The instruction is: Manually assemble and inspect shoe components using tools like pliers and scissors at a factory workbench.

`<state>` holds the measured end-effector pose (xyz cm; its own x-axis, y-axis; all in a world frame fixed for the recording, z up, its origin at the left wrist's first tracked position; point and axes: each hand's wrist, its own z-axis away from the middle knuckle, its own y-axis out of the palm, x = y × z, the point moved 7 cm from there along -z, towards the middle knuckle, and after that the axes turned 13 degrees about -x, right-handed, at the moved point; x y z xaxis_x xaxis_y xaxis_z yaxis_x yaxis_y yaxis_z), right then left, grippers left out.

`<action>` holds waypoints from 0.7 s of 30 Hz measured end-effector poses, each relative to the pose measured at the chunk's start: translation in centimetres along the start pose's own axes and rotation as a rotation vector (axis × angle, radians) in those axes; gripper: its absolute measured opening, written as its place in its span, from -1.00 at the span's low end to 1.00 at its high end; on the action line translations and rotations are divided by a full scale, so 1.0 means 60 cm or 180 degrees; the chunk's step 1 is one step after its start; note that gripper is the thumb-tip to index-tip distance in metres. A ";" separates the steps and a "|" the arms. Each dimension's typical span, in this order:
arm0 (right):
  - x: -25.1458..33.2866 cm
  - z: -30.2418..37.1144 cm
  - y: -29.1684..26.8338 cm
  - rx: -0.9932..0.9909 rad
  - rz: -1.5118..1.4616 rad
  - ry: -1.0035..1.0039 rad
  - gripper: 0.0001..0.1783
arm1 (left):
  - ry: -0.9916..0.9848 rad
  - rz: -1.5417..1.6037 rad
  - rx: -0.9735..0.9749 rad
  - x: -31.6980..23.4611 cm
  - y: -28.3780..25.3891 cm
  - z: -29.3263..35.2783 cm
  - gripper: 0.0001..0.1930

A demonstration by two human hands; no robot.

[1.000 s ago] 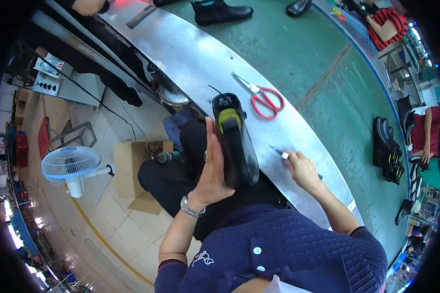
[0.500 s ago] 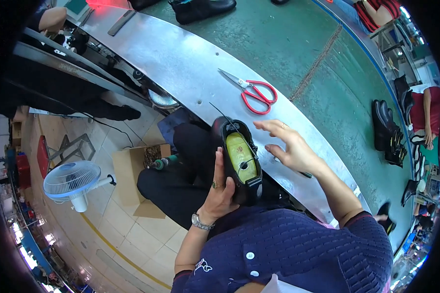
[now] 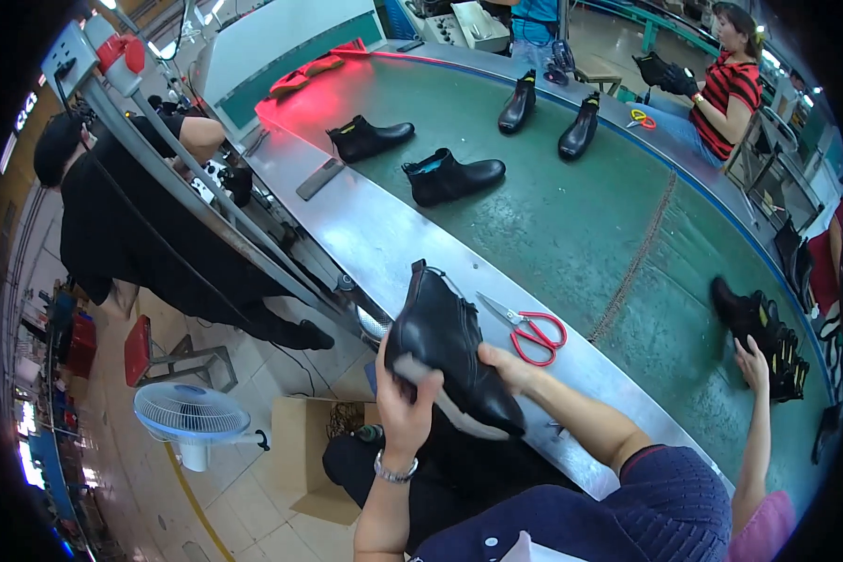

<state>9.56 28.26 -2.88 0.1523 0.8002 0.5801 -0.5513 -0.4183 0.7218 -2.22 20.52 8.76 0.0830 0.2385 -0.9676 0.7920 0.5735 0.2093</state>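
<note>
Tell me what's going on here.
The left hand holds a black boot beside a metal ledge, and the right hand touches the boot's right side. Red-handled scissors lie on the ledge, unheld. More boots stand on the green surface beyond. At the right, another person's hand is close to a group of dark shoes; I can't tell whether it touches them.

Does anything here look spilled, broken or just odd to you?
Nothing looks spilled or broken. The black boot in the left hand shows no clear damage. Only the red glow at the far left corner of the green worktop stands out, unlike the whitish light elsewhere; its source is unclear.
</note>
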 end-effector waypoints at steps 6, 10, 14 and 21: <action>0.022 0.067 0.002 -0.1006 -0.1245 -0.0362 -0.33 | -0.0457 -0.0002 0.0399 0.024 0.110 -0.040 -0.26; 0.047 0.116 -0.057 -0.1891 -0.0977 -0.0522 -0.37 | -0.0750 0.0295 0.0506 0.072 0.158 -0.029 -0.31; 0.082 0.166 -0.080 -0.2604 -0.0815 -0.0510 -0.35 | -0.0582 -0.0027 0.0612 0.103 0.151 -0.012 -0.24; 0.275 0.324 -0.329 -0.4349 0.0955 -0.2249 -0.22 | -0.1339 -0.0750 0.0637 0.191 -0.013 0.092 -0.49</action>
<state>38.92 41.37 -0.21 0.0278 0.2427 0.9697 -0.8689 0.4854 -0.0966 1.43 18.50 -3.24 0.0919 -0.2380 -0.9669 0.9151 0.4030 -0.0122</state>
